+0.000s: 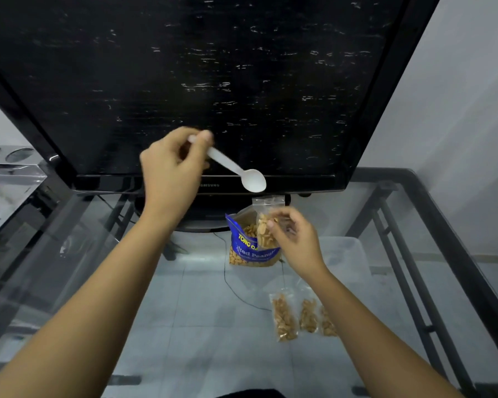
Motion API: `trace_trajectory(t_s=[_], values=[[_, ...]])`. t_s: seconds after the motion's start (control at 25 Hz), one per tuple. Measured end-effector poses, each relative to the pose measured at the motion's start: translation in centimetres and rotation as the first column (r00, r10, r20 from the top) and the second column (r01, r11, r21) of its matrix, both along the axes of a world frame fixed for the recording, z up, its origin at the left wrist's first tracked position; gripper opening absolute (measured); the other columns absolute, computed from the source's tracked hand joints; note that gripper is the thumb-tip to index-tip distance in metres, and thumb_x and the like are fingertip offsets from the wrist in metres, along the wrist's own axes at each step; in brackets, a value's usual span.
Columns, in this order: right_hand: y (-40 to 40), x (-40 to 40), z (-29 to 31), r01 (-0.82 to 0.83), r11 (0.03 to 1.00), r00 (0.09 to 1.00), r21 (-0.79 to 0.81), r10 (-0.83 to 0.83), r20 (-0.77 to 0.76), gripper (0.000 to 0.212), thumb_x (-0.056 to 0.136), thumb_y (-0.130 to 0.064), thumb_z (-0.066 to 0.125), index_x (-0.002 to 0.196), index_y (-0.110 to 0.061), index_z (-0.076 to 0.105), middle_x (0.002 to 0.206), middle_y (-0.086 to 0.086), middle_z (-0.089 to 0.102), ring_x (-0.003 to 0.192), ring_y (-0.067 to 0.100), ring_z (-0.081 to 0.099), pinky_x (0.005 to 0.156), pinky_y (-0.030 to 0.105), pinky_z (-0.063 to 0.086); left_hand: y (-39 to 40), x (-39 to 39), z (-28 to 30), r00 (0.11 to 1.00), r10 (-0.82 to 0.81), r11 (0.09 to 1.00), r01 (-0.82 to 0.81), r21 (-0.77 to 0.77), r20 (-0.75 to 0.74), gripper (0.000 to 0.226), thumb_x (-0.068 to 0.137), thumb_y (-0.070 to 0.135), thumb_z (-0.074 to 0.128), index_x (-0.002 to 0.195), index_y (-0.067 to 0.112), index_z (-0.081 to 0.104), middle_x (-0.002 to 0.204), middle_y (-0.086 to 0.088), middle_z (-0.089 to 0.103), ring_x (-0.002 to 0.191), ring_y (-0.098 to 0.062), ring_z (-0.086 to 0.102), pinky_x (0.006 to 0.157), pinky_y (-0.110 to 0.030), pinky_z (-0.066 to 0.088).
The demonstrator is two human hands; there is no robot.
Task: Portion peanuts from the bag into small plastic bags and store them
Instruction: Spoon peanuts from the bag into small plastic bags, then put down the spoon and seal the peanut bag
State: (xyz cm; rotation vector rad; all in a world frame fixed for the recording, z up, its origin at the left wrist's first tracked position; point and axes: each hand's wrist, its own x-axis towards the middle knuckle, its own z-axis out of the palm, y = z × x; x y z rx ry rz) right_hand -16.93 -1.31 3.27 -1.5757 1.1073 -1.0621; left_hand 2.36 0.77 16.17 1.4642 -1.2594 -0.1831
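My left hand is raised in front of the screen and pinches the handle of a white plastic spoon, whose bowl points right and looks empty. My right hand holds a small clear plastic bag partly filled with peanuts, just in front of the open blue peanut bag that stands on the glass table. Three filled small bags lie side by side on the glass to the right of centre, near my right forearm.
A large black monitor fills the back, its stand just behind the peanut bag. A translucent plastic lid or container lies right of my right hand. A thin black cable runs under the glass. Metal shelving stands at the left.
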Motion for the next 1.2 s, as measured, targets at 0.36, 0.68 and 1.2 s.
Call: trace_trajectory(t_s=[0.36,0.68,1.2], values=[[7.5,-1.5,-11.5,-0.127,0.962,0.863,0.24,0.227,-0.452,0.035,0.088,-0.014,0.059,0.122,-0.012,0.056,0.122,0.006,0.058,0.099,0.011,0.057,0.077,0.003,0.04,8.4,2.0,-18.2,0.771,0.253,0.954,-0.096,0.285,-0.585,0.018,0.094,0.018,0.051,0.081,0.015,0.064,0.068,-0.003,0.063,0.06,0.0,0.063,0.066,-0.017,0.053],[8.1,-0.9,-12.4,-0.245,0.958,0.544,0.148,0.263,-0.797,0.038,0.094,-0.013,0.045,0.131,-0.01,0.045,0.131,0.008,0.051,0.12,0.022,0.046,0.097,0.024,0.034,12.1,0.2,-26.1,0.935,-0.135,0.936,0.012,0.353,0.327,0.029,0.086,0.021,0.055,0.098,0.0,0.071,0.095,-0.016,0.073,0.083,-0.022,0.07,0.083,-0.016,0.047],[9.3,-2.3,-13.7,-0.272,0.952,0.319,0.138,0.224,-0.921,0.093,0.074,-0.064,-0.027,0.148,-0.016,0.003,0.159,0.007,-0.004,0.146,0.023,-0.007,0.113,0.034,-0.008,13.6,-0.6,-30.0,0.77,-0.337,0.849,0.0,0.528,0.541,0.037,0.068,0.006,0.08,0.101,-0.004,0.068,0.095,-0.019,0.072,0.083,-0.033,0.069,0.07,-0.04,0.059]])
